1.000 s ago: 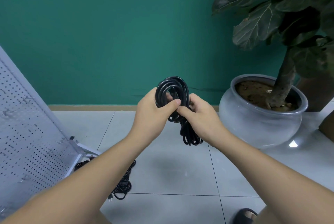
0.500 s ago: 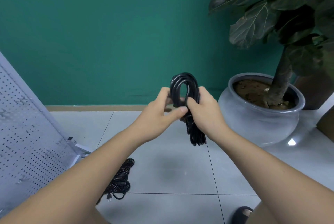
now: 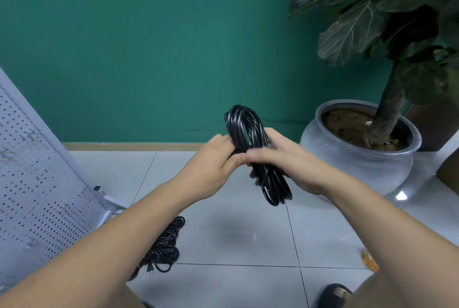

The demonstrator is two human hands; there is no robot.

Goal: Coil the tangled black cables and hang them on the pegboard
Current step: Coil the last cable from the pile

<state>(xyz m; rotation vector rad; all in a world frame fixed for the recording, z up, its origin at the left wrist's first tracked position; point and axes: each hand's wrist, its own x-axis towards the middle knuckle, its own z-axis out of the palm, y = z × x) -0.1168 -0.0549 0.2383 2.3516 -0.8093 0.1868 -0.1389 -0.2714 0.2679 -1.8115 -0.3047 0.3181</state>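
1. The coiled black cable (image 3: 275, 187) is held in the air in front of the person, above the floor (image 3: 223, 220) and in front of the green wall. It is a long, narrow bundle of loops standing nearly upright, with its lower end tilted to the right.
2. The left hand (image 3: 211, 166) grips the middle of the bundle from the left, with its fingers curled round the strands.
3. The right hand (image 3: 295, 166) grips the same middle part from the right. Its fingers lie across the front of the strands and touch the left hand's fingers.
4. The floor is laid with pale grey glossy tiles with thin dark joints. A tan baseboard (image 3: 129, 146) runs along its far edge under a plain teal-green wall (image 3: 149, 46).
5. A white pegboard (image 3: 32, 183) stands at the left edge of the view and leans back. Its metal foot (image 3: 109, 202) rests on the tiles.
6. A loose tangle of black cables (image 3: 164, 245) lies on the floor just beside that foot, partly hidden by the left forearm. A plug shows at its near end.
7. At the far right of the floor, by the wall, a round grey glazed pot (image 3: 360, 166) holds soil and a fiddle-leaf plant (image 3: 347, 34) with large dark leaves.
8. A dark sandal (image 3: 334, 294) shows at the bottom edge.
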